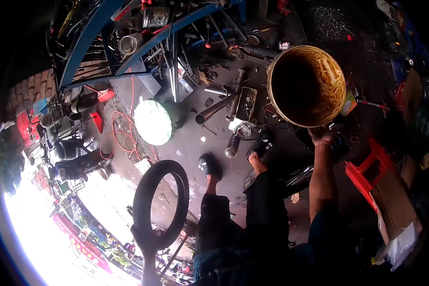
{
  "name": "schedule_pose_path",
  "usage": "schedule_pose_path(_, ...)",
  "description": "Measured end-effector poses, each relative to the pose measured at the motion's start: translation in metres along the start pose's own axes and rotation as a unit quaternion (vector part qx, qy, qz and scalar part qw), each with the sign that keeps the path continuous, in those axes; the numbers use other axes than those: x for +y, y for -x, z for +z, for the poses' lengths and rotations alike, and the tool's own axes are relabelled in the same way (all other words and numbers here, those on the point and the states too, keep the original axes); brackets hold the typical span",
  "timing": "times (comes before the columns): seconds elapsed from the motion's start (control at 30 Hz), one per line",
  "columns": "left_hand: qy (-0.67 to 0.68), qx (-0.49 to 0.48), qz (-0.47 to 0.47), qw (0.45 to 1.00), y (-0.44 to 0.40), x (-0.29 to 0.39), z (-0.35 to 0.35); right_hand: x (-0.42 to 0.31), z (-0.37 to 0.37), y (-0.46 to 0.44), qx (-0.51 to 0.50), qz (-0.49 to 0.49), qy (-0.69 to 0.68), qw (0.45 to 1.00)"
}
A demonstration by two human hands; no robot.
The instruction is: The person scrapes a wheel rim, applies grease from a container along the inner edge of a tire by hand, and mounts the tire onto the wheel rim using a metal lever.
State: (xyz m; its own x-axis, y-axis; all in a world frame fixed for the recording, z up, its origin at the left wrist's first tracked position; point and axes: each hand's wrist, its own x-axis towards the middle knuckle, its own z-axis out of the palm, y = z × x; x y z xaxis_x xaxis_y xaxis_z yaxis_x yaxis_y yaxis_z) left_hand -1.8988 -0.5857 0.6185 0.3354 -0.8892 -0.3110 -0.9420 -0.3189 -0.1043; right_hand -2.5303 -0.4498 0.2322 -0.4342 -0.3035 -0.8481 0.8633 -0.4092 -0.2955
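Observation:
A black motorcycle-type tyre (140,200) is held up at the lower left, and my left hand (147,238) grips its bottom edge. The fingers there are dark against the bright background. On the right, a round, bucket-like container (336,81) is tilted so its mouth faces me. Its inner wall is streaked yellow-brown, and deep shadow hides the bottom. My right hand (321,136) is closed on its near rim, with some fingers hidden behind it. Below the container, a metal pipe (214,109) and a box of small metal parts (247,102) lie on the floor.
A blue metal rack (88,38) loaded with tools stands at upper left. A bright round white-topped object (152,122) is left of centre, near a coiled orange hose (121,128). A shock absorber (232,145) lies by my feet. A red plastic stool (372,167) is at right.

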Motion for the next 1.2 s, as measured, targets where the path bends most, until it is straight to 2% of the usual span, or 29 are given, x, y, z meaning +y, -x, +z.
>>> schedule_pose_path(0.03,0.030,0.004,-0.048,0.998,0.007,0.026,-0.011,-0.001,0.027,0.012,0.077,-0.026,0.030,0.996)
schedule_pose_path(0.07,0.060,0.012,-0.096,0.993,0.014,0.052,-0.022,-0.003,0.057,0.015,0.047,-0.017,0.031,0.998)
schedule_pose_path(0.1,-0.047,0.051,0.035,0.997,0.015,0.026,-0.020,-0.011,0.079,0.009,0.038,0.010,0.032,0.999)
schedule_pose_path(0.13,-0.020,0.032,-0.005,0.999,0.017,0.017,-0.026,-0.013,0.107,0.018,0.053,-0.014,0.061,0.997)
schedule_pose_path(0.17,0.052,0.028,0.013,0.998,0.015,-0.029,-0.018,-0.006,0.145,0.028,0.059,-0.027,0.095,0.993)
schedule_pose_path(0.23,0.045,0.054,0.067,0.995,0.024,-0.062,-0.021,-0.003,0.181,0.068,-0.007,-0.064,0.161,0.985)
schedule_pose_path(0.27,0.040,0.067,0.094,0.992,0.029,-0.078,-0.023,-0.005,0.187,0.098,0.011,-0.076,0.149,0.986)
schedule_pose_path(0.3,0.095,0.033,-0.057,0.993,0.032,-0.059,-0.042,-0.009,0.188,0.131,0.025,-0.092,0.135,0.986)
schedule_pose_path(0.37,0.210,0.080,-0.118,0.967,0.035,-0.091,-0.044,-0.024,0.178,0.188,0.031,-0.121,0.106,0.986)
schedule_pose_path(0.47,0.173,0.110,-0.171,0.964,0.035,-0.182,-0.031,-0.022,0.202,0.298,0.021,-0.184,0.149,0.971)
schedule_pose_path(0.5,0.160,0.126,-0.182,0.962,0.036,-0.186,-0.043,-0.023,0.206,0.329,0.033,-0.209,0.181,0.961)
schedule_pose_path(0.57,0.205,0.108,-0.230,0.945,0.028,-0.230,-0.042,-0.022,0.207,0.368,-0.012,-0.248,0.216,0.944)
schedule_pose_path(0.63,0.227,0.113,-0.277,0.927,0.028,-0.269,-0.051,0.011,0.240,0.439,-0.017,-0.323,0.310,0.894)
schedule_pose_path(0.67,0.196,0.129,-0.279,0.931,0.026,-0.297,-0.043,0.005,0.240,0.448,-0.035,-0.275,0.321,0.906)
schedule_pose_path(0.7,0.226,0.111,-0.317,0.914,0.027,-0.327,-0.031,-0.031,0.231,0.448,-0.156,-0.153,0.388,0.896)
schedule_pose_path(0.77,0.219,0.105,-0.362,0.900,0.035,-0.381,-0.013,0.019,0.247,0.513,-0.010,-0.308,0.414,0.857)
schedule_pose_path(0.83,0.252,0.115,-0.402,0.873,0.054,-0.428,0.011,0.035,0.264,0.563,-0.030,-0.249,0.451,0.857)
schedule_pose_path(0.87,0.262,0.115,-0.421,0.861,0.059,-0.445,0.013,0.074,0.272,0.597,-0.080,-0.274,0.470,0.835)
schedule_pose_path(0.9,0.268,0.106,-0.441,0.850,0.070,-0.460,0.015,0.147,0.290,0.650,-0.043,-0.296,0.443,0.845)
schedule_pose_path(0.97,0.273,0.113,-0.460,0.837,0.084,-0.491,0.023,0.159,0.302,0.648,-0.086,-0.287,0.491,0.818)
schedule_pose_path(1.03,0.277,0.106,-0.483,0.824,0.103,-0.517,0.030,0.202,0.301,0.666,-0.153,-0.232,0.548,0.789)
schedule_pose_path(1.07,0.272,0.092,-0.501,0.816,0.104,-0.524,0.031,0.275,0.305,0.700,-0.129,-0.246,0.537,0.797)
schedule_pose_path(1.1,0.278,0.072,-0.518,0.806,0.107,-0.534,0.034,0.254,0.312,0.655,-0.166,-0.125,0.570,0.795)
schedule_pose_path(1.2,0.290,0.033,-0.551,0.782,0.109,-0.567,0.045,0.382,0.300,0.655,-0.196,-0.066,0.607,0.767)
